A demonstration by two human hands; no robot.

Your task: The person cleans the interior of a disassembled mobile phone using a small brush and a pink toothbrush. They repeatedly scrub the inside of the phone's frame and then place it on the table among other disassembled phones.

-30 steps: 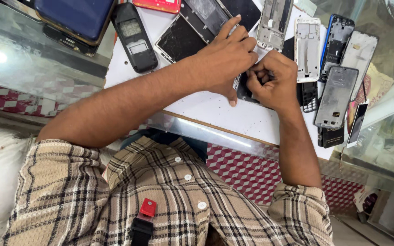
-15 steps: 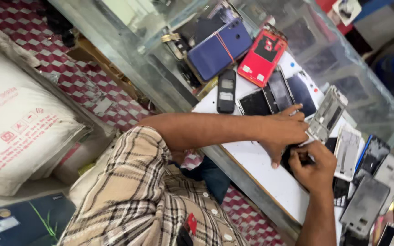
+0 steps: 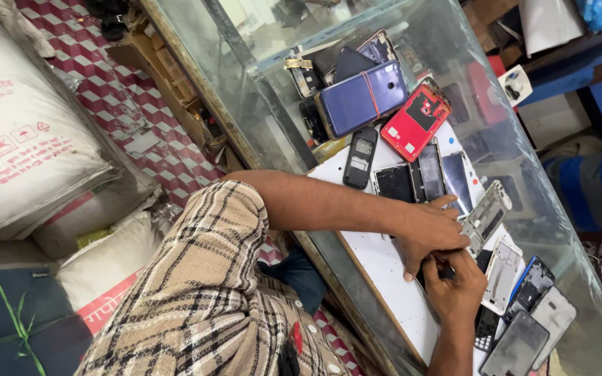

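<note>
Hands barely shifted since the earlier frame: at lower right, left hand [image 3: 432, 233] presses fingers down on a small dark phone part [image 3: 447, 273] on the white table [image 3: 384, 268], steadying it, while right hand [image 3: 458, 285] pinches it closed.

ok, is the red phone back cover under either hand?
No: the red back cover lies apart on the glass counter, while the left hand and right hand meet lower down over a small dark part.

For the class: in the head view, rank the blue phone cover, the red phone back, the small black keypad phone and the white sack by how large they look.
1. White sack
2. Blue phone cover
3. Red phone back
4. Black keypad phone
The sack lies nearer the camera, which adds to its apparent size.
</note>
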